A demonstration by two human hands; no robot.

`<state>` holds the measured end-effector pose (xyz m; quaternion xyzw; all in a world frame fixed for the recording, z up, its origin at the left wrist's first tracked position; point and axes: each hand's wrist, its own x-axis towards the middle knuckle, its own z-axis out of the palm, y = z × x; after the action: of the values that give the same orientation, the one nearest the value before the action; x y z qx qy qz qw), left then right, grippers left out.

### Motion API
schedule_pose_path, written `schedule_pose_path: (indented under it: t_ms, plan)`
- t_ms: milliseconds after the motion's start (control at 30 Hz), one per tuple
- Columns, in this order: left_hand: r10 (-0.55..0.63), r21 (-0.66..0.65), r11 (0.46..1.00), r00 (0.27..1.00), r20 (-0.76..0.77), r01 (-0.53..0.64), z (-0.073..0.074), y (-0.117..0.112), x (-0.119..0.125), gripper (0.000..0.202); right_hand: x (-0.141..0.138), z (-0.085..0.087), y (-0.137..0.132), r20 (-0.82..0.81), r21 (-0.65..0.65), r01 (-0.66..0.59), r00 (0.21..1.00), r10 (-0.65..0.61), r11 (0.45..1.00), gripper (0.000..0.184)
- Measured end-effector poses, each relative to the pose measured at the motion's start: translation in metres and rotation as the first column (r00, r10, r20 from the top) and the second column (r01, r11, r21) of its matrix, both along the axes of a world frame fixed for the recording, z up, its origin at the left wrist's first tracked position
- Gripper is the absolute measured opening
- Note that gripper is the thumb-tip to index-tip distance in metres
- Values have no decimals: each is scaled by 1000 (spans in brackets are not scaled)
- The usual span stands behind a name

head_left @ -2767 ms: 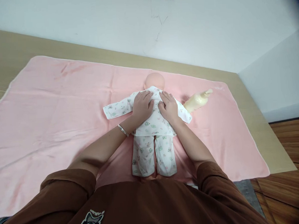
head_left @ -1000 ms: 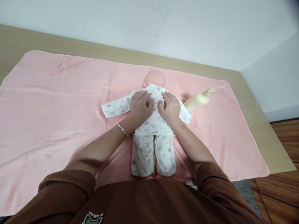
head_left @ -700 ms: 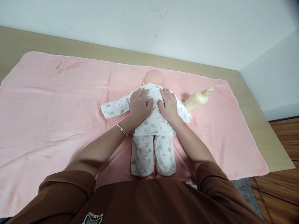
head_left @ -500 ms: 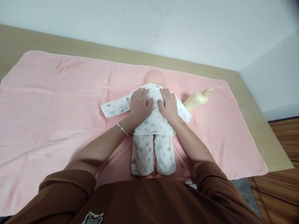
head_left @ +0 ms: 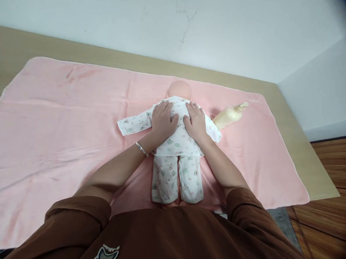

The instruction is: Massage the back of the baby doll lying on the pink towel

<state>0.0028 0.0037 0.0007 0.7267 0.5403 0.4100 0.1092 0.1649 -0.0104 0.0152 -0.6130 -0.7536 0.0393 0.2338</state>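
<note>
A baby doll (head_left: 178, 141) in a white printed top and trousers lies with its head away from me; no facial features show. My left hand (head_left: 163, 120) rests flat on the left side of its upper body, thumb pointing inward. On the other side my right hand (head_left: 196, 122) lies in the same way, fingers toward the doll's shoulder. Both hands are open, and a gap of printed cloth shows between the thumbs. A cream-coloured pump bottle (head_left: 230, 115) lies on its side near the doll's right-hand sleeve.
A pink blanket (head_left: 60, 131) with some creases is spread beneath the doll and bottle. It covers much of a wooden table (head_left: 301, 146), whose right edge borders a brown wood-patterned floor (head_left: 337, 175). A white wall (head_left: 127, 27) stands behind the table.
Hardly anything differs. Both hands stay on the doll in the same place, and the view has shifted very slightly.
</note>
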Motion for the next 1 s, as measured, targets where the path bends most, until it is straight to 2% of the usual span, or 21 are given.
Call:
schedule_pose_path:
  t_ms: [267,500,600,700,900,1000]
  plan:
    - [5,-8,1000,1000,-1,-5,0,0,0,53,-1,1,-1,36,-1,28,999,-28,1000,53]
    - [-1,-81,997,997,-82,-6,2,0,0,59,-15,13,-19,197,86,144,968,-159,986,50]
    - [0,-58,998,997,-74,-4,1,1,-1,56,-13,11,-17,172,76,124,976,-135,989,50]
    - [-13,-20,1000,998,-68,11,-1,2,-2,53,-6,5,-9,126,48,51,990,-56,998,52]
    - [-132,63,988,988,-83,138,1,2,-3,42,-1,0,-4,76,21,8,997,-10,1000,53]
    - [-91,121,988,994,-66,98,1,-2,-3,34,-2,0,-4,60,24,10,998,-11,1000,52]
